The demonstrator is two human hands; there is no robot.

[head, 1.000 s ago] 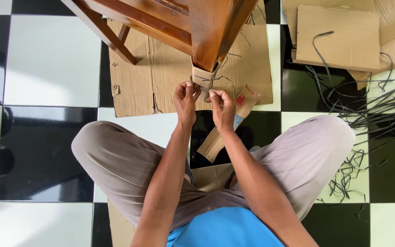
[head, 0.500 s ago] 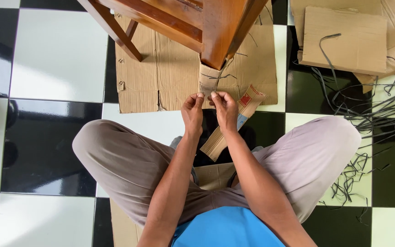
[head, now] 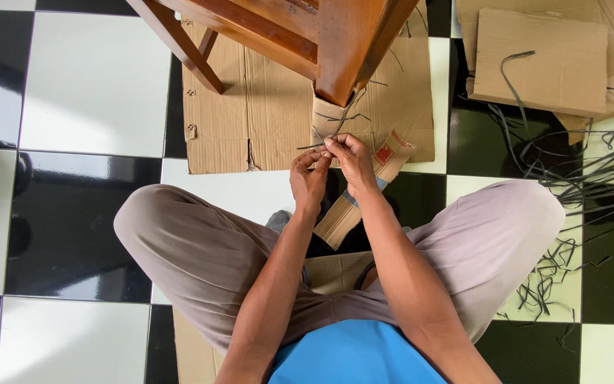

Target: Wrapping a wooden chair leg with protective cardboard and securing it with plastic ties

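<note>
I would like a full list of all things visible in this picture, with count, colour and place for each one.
wooden furniture leg: one, reddish brown, top centre, its foot wrapped in cardboard
cardboard wrap: one, tan, around the foot of the leg, tied with thin dark strap
flat cardboard sheet: one, tan, on the floor under the furniture
cardboard pieces: a few, tan, top right
dark straps: many, grey-black, loose on the floor at right
cardboard strip: one, tan with a red mark, between the knees
floor tiles: black and white, all around
left hand: at the strap below the wrap
right hand: pinching the strap
</note>
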